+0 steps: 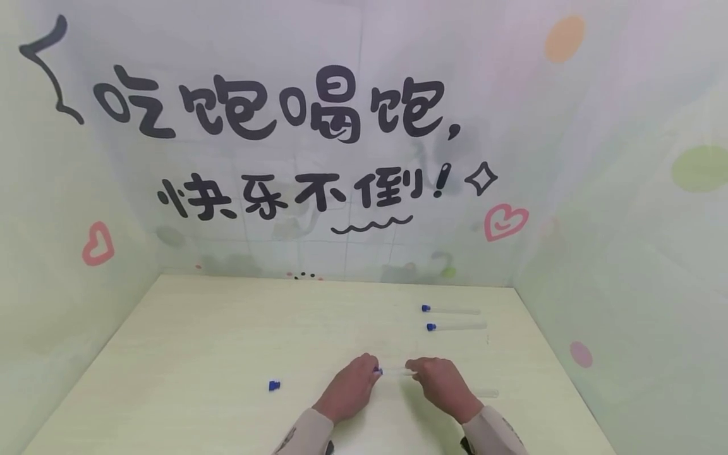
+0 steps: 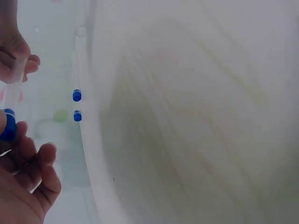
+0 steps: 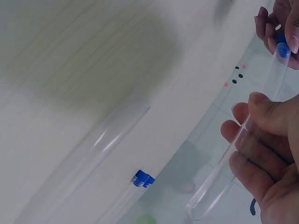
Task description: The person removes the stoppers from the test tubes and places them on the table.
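Note:
My right hand [image 1: 446, 387] holds a clear test tube [image 3: 212, 184] between thumb and fingers, the rounded end pointing away from my left hand [image 1: 348, 388]. The left thumb and fingers pinch a blue cap [image 2: 8, 127] at the tube's mouth. In the right wrist view the blue plug shows inside the glass-clear end; whether it is fully seated I cannot tell. Both hands are raised over the table. Another clear tube [image 3: 114, 135] without a cap lies on the table, partly behind the right hand in the head view. A loose blue cap [image 1: 275, 385] lies left of the left hand.
Two clear tubes with blue caps, one farther back [image 1: 455, 310] and one nearer [image 1: 461, 327], lie side by side on the pale table [image 1: 227, 328] at the back right. Printed curtain-like walls [image 1: 284, 253] enclose the table at the back and both sides.

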A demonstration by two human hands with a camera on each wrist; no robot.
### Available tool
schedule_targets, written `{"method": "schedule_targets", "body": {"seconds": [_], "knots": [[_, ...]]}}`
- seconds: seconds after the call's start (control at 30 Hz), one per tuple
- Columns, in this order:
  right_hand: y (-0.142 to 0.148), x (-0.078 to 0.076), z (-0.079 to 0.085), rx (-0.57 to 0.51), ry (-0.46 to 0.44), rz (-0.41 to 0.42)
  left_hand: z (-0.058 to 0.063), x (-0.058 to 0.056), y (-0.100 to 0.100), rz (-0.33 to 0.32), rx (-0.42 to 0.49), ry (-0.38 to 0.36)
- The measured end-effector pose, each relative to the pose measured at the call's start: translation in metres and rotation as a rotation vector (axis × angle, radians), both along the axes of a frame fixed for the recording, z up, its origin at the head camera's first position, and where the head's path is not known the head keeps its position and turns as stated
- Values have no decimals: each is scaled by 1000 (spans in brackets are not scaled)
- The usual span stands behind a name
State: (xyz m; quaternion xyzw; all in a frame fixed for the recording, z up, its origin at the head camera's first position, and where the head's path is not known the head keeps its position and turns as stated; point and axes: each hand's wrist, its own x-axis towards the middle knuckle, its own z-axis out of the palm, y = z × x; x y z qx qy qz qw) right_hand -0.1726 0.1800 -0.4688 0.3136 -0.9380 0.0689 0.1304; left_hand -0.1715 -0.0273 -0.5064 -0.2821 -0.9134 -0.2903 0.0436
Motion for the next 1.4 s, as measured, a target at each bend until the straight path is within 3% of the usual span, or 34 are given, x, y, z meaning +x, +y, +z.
{"method": "schedule_targets", "body": {"seconds": [0.1,0.23,0.47,0.57,0.73,1.07,1.4], "knots": [[-3,0,-3,-21,27,-17,-4,-1,0,19,24,50],[-6,-1,-8,-66,105,-38,-6,-4,-1,57,125,86],[-9,-3,-12,-133,226,-50,-2,-12,-6,94,323,-80],[-9,-5,-13,-142,262,-43,-1,-14,-9,93,344,-83],[-6,-9,-16,-135,277,-67,-1,-19,-14,113,329,-30],[15,-19,-19,-162,183,-135,14,-32,-40,261,211,-7],[41,-32,-14,-186,165,-197,12,-40,-63,406,168,16]]}}
